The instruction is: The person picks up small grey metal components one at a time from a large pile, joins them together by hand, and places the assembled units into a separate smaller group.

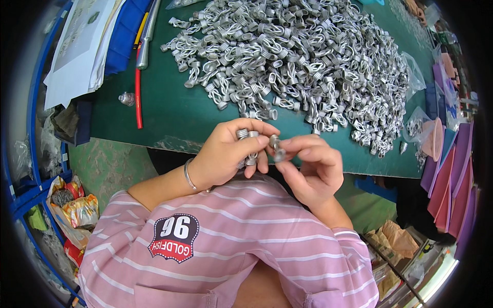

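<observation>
Close to the table's near edge, my left hand [221,149] is closed around several small silvery metal pieces with ribbed ends [250,159]. Opposite it, my right hand [318,167] pinches one more such metal piece [278,153] between thumb and fingers, right beside the left fingertips. That piece is slightly blurred. Beyond both hands spreads a large heap of the same looped metal pieces [308,66], several of them lying just past my left fingers.
The green table [169,110] carries a red stick [138,97], papers [77,51] and a blue bin [123,38] at the left. Clear plastic bags [412,77] lie right of the heap. Purple and pink bins [452,179] stand at the right; a blue shelf [32,197] stands left.
</observation>
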Available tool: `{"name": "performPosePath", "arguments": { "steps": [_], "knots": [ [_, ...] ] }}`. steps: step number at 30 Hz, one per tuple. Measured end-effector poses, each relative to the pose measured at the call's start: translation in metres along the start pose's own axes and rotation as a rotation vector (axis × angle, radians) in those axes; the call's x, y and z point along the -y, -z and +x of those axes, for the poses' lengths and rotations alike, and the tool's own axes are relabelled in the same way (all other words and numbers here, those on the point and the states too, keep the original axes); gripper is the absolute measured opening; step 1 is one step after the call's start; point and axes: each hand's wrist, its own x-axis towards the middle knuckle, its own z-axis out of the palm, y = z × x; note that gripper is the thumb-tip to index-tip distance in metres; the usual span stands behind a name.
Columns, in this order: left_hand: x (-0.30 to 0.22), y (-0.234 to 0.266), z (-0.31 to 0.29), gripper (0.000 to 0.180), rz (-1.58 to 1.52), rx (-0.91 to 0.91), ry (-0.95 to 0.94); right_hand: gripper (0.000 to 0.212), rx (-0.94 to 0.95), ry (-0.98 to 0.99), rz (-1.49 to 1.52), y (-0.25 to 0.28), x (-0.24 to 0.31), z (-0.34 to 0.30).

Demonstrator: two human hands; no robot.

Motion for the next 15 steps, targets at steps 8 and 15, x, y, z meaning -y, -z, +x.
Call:
{"name": "performPosePath", "arguments": {
  "steps": [8, 15],
  "knots": [
    [0.002, 0.013, -0.007, 0.019, -0.237, 0.044, -0.128, 0.017, -0.001, -0.144, -0.558, -0.01, -0.013, 0.028],
    [-0.003, 0.001, -0.008, 0.02, 0.034, -0.247, -0.24, 0.015, -0.045, -0.28, -0.367, -0.006, -0.018, 0.018]
  ]
}}
